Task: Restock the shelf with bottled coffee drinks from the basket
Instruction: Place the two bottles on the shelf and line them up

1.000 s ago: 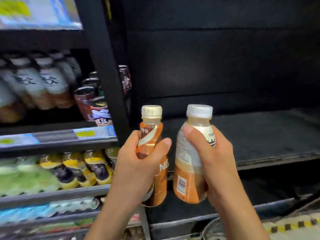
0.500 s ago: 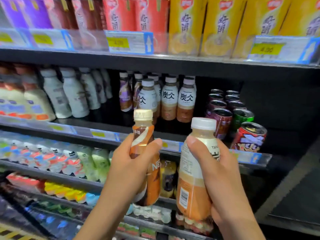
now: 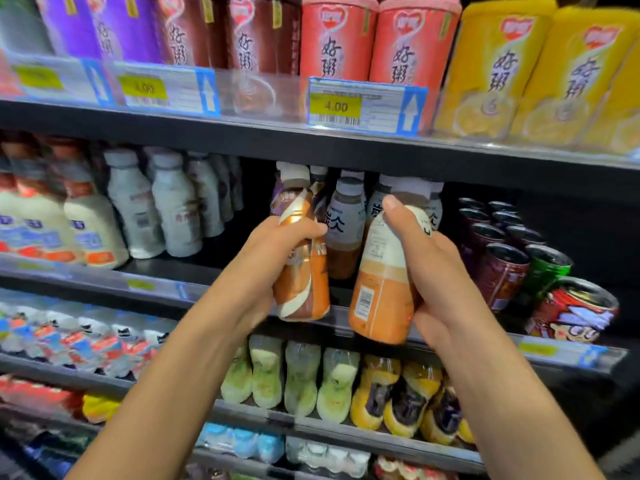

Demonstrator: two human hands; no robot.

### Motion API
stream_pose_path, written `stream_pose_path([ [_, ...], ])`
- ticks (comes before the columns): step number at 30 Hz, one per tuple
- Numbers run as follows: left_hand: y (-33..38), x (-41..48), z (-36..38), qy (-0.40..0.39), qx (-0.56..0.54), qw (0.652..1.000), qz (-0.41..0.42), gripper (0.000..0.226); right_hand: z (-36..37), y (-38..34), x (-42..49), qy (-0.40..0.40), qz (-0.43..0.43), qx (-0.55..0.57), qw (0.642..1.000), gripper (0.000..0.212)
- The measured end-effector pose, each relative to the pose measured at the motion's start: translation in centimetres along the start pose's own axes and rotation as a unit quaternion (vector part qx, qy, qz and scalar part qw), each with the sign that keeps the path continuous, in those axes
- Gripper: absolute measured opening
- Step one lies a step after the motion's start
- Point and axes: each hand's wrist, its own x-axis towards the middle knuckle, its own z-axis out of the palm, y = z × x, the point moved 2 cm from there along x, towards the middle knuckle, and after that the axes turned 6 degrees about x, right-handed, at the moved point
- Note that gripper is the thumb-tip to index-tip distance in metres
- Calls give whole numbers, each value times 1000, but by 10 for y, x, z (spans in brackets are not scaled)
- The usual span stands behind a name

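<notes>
Grasping one coffee bottle (image 3: 301, 271) each, both hands (image 3: 273, 258) face shelved bottles (image 3: 346, 223), cans (image 3: 502, 268) just right.

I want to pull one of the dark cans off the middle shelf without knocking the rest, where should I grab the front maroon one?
Grip the maroon can around its upper body just under the rim, coming from the front and slightly left. It leans forward at the row's head, with the green can on its right; the space to its left looks open.

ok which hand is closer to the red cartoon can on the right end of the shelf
Right. The right hand, holding a white-capped bottle, is beside the red cartoon can; the left hand is farther left.
</notes>
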Motion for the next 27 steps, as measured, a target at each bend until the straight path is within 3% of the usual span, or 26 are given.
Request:
stream_pose_path([
  [3,-2,29,-4,-16,43,999,-9,72,4,-1,20,19,9,3,1000,47],
  [7,-13,63,-4,39,78,996,-33,42,0,8,52,48,-14,28,998,8],
  [11,-32,98,-1,51,96,993,-54,15,-6,23,79,84,-17,22,996,20],
  [13,-34,109,1,52,155,986,-27,25,-9,28,85,78,-51,11,996,40],
  [15,-31,114,0,68,202,977,28,51,-11,33,88,82,-85,-15,993,60],
  [18,-30,118,-3,41,222,969,101,75,-12,38,95,90,-100,-42,990,73],
  [24,-37,133,-21,3,321,937,138,77,-17,36,106,88,-116,-219,965,79],
  [27,-40,135,-25,13,381,915,134,68,-18,33,107,100,-106,-295,944,76],
])
